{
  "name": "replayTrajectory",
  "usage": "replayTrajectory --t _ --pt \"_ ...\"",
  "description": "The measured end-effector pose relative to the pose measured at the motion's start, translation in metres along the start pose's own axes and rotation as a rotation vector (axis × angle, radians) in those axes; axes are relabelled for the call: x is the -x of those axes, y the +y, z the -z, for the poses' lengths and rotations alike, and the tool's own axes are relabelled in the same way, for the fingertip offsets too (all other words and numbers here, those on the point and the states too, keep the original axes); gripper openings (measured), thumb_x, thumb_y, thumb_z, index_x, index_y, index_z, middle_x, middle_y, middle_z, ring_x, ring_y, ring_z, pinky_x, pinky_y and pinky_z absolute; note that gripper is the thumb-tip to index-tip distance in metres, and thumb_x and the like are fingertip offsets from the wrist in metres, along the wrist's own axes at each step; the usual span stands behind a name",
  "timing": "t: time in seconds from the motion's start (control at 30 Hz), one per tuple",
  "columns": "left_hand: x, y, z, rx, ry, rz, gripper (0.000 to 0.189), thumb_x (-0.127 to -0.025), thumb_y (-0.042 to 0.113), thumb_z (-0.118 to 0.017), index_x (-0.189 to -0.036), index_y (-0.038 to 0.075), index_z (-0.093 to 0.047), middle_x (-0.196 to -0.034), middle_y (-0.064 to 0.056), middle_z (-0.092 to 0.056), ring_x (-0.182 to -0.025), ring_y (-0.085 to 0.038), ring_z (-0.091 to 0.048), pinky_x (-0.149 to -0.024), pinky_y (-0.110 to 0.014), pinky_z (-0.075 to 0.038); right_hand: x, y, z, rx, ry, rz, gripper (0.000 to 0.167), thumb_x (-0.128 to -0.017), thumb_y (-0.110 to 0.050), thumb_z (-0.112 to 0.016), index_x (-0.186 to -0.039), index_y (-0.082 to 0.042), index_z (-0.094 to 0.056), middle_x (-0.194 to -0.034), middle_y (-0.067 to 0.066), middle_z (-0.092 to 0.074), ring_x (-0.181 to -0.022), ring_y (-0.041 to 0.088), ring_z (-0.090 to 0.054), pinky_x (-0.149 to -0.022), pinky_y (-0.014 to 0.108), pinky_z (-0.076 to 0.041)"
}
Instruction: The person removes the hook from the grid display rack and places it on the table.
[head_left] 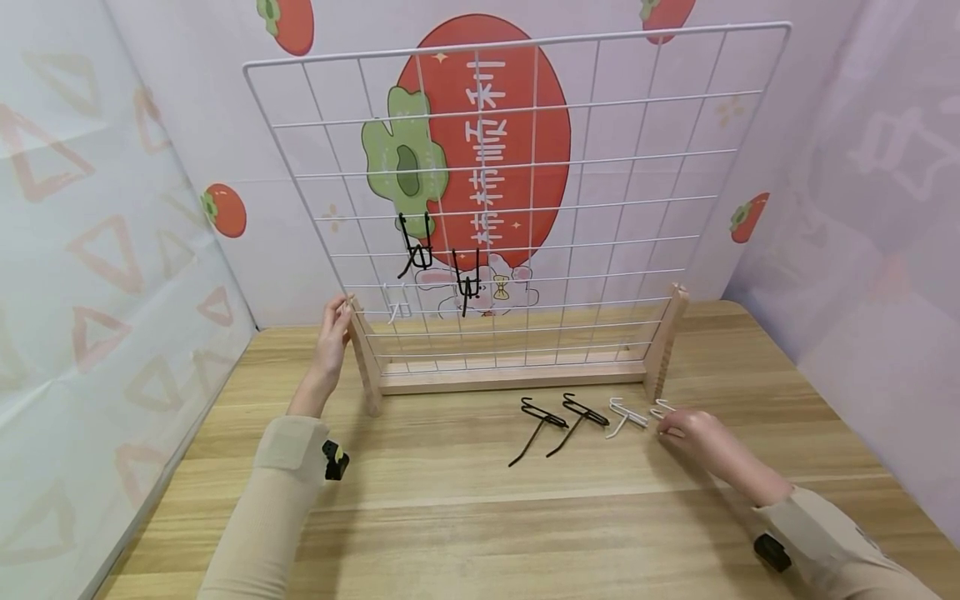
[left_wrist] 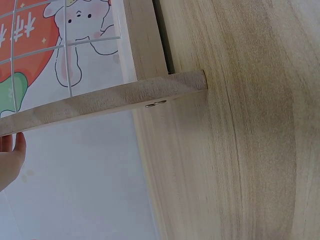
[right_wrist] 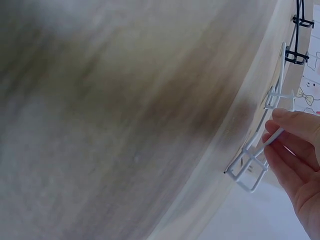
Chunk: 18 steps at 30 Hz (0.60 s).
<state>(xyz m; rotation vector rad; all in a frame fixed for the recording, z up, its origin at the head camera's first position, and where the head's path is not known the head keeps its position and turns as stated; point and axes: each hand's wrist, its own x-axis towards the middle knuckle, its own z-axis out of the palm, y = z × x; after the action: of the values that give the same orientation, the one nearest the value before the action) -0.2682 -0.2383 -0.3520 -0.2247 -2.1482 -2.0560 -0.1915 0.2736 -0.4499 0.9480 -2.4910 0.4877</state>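
Observation:
In the head view, my left hand holds the upper end of the left wooden side post of a stand that carries a white wire grid. The left wrist view shows its fingertips against the underside of that post. My right hand pinches a white wire hook between thumb and fingers, low over the table. Just left of it lies a second white hook, then two black hooks in a row.
Two black hooks and one white hook hang on the grid's lower left. The stand's base bar runs along the wooden table. Printed cloth walls surround the table at the back and sides.

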Motion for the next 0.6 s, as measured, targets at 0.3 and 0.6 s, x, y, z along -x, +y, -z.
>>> replayTrajectory --t 0.3,0.6 --pt "-0.007 -0.015 0.006 0.006 0.013 -0.022 0.027 -0.098 0.025 -0.027 -0.123 0.017 -0.028 -0.139 -0.01 -0.021 -0.126 -0.02 -0.019 -0.105 -0.042 -0.01 0.001 0.003 -0.003 -0.017 0.029 0.029 0.02 -0.055 0.008 -0.073 -0.064 -0.005 -0.061 -0.062 0.003 -0.06 -0.056 0.015 -0.056 -0.051 0.026 -0.048" --pt "-0.001 -0.002 0.001 0.013 0.009 -0.012 0.025 -0.098 0.018 -0.024 -0.123 0.014 -0.028 -0.139 -0.013 -0.018 -0.126 -0.022 -0.017 -0.106 -0.042 -0.009 0.001 0.004 -0.004 -0.02 -0.007 -0.001 0.018 -0.057 0.007 -0.072 -0.065 -0.005 -0.061 -0.062 0.002 -0.06 -0.056 0.014 -0.056 -0.051 0.026 -0.048"
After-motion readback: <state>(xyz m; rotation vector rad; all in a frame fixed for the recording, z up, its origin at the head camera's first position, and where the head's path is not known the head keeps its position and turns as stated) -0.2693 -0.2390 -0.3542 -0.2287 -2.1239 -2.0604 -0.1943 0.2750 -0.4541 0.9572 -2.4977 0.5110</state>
